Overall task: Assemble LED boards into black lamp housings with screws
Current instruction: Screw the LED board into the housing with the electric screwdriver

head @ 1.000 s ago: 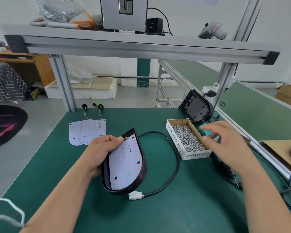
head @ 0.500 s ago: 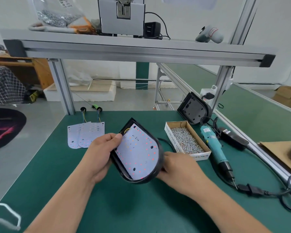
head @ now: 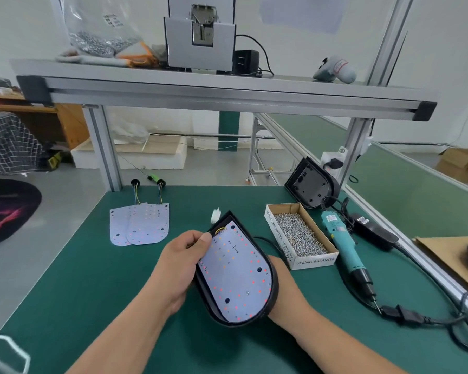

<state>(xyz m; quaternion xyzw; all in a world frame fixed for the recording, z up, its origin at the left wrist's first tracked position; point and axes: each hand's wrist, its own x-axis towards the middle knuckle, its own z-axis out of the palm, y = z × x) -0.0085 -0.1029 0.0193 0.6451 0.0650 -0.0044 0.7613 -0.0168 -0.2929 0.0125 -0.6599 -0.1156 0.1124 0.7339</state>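
The black housing (head: pixel 238 323) with the LED board (head: pixel 235 273) is now lifted and turned, just left of the screw box (head: pixel 316 261). The left hand (head: pixel 181 265) grips its edge. The right hand (head: pixel 281 269) has come behind it, its grip hidden. Probably screws come next.

- I've got an aluminium shelf (head: pixel 227 90) spanning the bench.
- On it, mid-span: a grey metal box (head: pixel 200 47), with a black adapter (head: pixel 245 62) just right of it.
- Near the shelf's right end: a grey-white object (head: pixel 335 70), possibly a handheld tool.
- Below the shelf, on the floor: a white foam block (head: pixel 135 157).
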